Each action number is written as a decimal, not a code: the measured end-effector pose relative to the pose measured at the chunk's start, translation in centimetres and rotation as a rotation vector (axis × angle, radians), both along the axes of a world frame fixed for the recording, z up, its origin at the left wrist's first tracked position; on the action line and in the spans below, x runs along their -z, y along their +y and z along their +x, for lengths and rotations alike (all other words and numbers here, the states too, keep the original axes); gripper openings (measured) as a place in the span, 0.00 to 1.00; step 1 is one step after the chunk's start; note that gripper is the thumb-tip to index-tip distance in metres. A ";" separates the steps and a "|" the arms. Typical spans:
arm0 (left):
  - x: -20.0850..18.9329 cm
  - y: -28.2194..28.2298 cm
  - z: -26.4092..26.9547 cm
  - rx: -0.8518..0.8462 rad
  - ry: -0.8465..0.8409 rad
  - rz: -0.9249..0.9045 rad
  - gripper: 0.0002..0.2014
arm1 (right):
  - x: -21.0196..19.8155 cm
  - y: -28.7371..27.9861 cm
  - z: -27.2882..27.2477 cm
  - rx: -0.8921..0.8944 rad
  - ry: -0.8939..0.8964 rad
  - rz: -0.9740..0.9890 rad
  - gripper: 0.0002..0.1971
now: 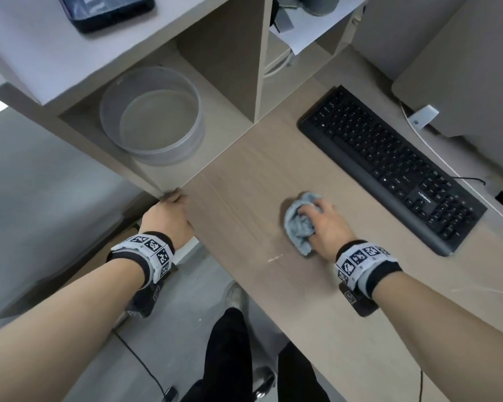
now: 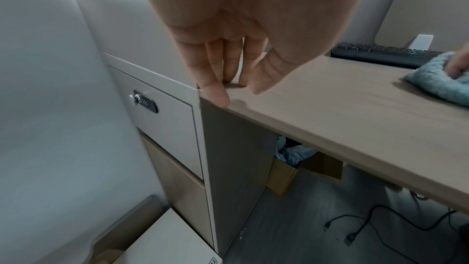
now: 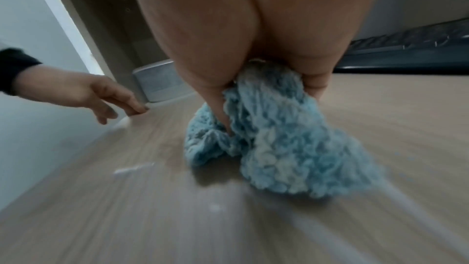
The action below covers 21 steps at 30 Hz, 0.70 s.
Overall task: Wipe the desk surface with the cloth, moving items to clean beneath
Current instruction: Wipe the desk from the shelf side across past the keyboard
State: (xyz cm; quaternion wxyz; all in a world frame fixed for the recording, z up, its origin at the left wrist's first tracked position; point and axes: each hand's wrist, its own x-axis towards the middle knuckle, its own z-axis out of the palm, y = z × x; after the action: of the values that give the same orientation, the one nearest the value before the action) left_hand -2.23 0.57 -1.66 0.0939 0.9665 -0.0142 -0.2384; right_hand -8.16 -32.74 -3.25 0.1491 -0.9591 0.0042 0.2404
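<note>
A crumpled light-blue cloth (image 1: pixel 299 224) (image 3: pixel 284 148) (image 2: pixel 436 75) lies bunched on the wooden desk (image 1: pixel 244 175), and my right hand (image 1: pixel 320 221) (image 3: pixel 253 87) grips it from above, pressing it on the surface. My left hand (image 1: pixel 169 210) (image 2: pixel 228 79) rests with straight fingertips on the desk's left corner, holding nothing; it also shows in the right wrist view as the left hand (image 3: pixel 106 97). A black keyboard (image 1: pixel 392 166) (image 2: pixel 380 54) lies to the right of the cloth.
A round clear container (image 1: pixel 151 114) sits in the shelf recess at the desk's back left. A monitor stand (image 1: pixel 421 117) is behind the keyboard. A small white smear (image 1: pixel 275 258) (image 3: pixel 132 170) marks the desk near the front edge. Drawers (image 2: pixel 162 119) stand left of the desk.
</note>
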 end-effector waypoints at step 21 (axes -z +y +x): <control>-0.1 -0.1 -0.5 0.012 -0.005 -0.015 0.29 | 0.2 5.2 -0.4 -0.132 -0.019 -0.001 0.30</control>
State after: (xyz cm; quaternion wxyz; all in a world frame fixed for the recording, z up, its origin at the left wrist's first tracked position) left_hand -2.70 0.50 -1.59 0.0998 0.9662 -0.0221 -0.2365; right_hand -8.54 -27.50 -3.42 0.1324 -0.9597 -0.0602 0.2406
